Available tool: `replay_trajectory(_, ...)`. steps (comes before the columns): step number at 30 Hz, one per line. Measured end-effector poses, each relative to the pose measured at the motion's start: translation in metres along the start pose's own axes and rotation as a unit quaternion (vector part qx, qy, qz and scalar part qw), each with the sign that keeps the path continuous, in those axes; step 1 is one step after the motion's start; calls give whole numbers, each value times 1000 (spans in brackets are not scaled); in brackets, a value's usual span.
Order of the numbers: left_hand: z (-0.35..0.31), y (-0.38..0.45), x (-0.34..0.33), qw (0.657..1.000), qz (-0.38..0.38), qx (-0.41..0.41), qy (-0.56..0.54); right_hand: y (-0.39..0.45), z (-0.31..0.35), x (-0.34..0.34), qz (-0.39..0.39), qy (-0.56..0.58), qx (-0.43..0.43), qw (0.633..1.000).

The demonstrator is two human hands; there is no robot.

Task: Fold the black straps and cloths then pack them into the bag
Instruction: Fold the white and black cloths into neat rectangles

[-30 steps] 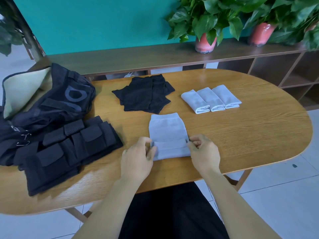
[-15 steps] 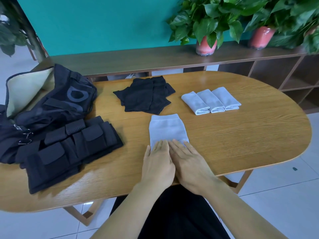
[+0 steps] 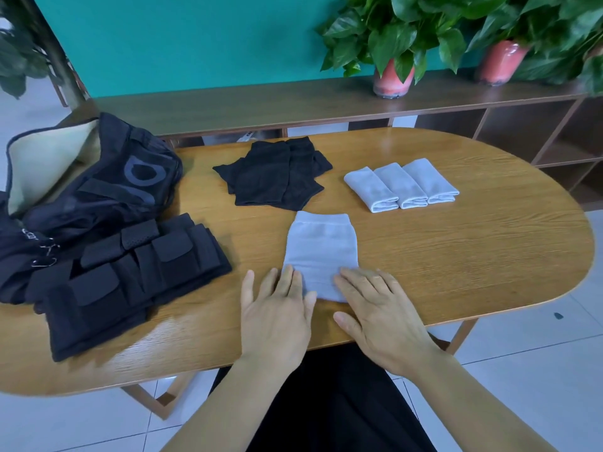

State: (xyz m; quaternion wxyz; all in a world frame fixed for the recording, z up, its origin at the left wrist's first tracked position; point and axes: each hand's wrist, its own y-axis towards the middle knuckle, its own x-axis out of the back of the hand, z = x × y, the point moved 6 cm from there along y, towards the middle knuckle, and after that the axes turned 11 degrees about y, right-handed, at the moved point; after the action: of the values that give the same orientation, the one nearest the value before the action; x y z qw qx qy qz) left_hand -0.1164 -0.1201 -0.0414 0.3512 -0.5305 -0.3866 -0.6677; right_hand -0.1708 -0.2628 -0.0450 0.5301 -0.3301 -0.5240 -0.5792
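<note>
A light grey cloth point(image 3: 319, 252) lies flat near the table's front edge, its near end folded over. My left hand point(image 3: 277, 311) rests flat with straight fingers on the cloth's near left corner. My right hand point(image 3: 378, 314) lies flat on its near right corner. Three folded grey cloths point(image 3: 401, 185) sit side by side further back on the right. A pile of black cloths point(image 3: 274, 174) lies at the back centre. Folded black straps point(image 3: 130, 275) are stacked at the left, beside the open black bag point(image 3: 98, 187).
The oval wooden table point(image 3: 456, 256) carries everything. Behind it runs a long dark wooden shelf point(image 3: 293, 99) with two potted plants point(image 3: 391, 44) in pink pots against a teal wall. White tiled floor lies to the right.
A second ago both hands pinched the cloth's near edge and folded it over. They then flattened on the fold side by side and have now spread apart toward the cloth's corners.
</note>
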Motion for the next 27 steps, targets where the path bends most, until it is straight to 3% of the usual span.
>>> replay_trajectory(3,10,9,8,999,9,32,16,-4,18,5,-20,4,37,999)
replay_trajectory(11,19,25,7,998,25,-38,39,-12,31,-6,-15,10,55,998)
replay_trajectory(15,15,27,12,998,36,-53,-3,-4,28,5,-56,66,44,995)
replay_trajectory(21,4,19,36,985,-59,83,-138,34,0,36,-182,91,-12,979)
replay_trajectory(24,-14,17,35,975,-66,123,-172,53,-24,29,-154,72,-52,984)
replay_trajectory(27,-31,24,33,979,-94,125,-129,70,-37,24,-112,56,-60,990)
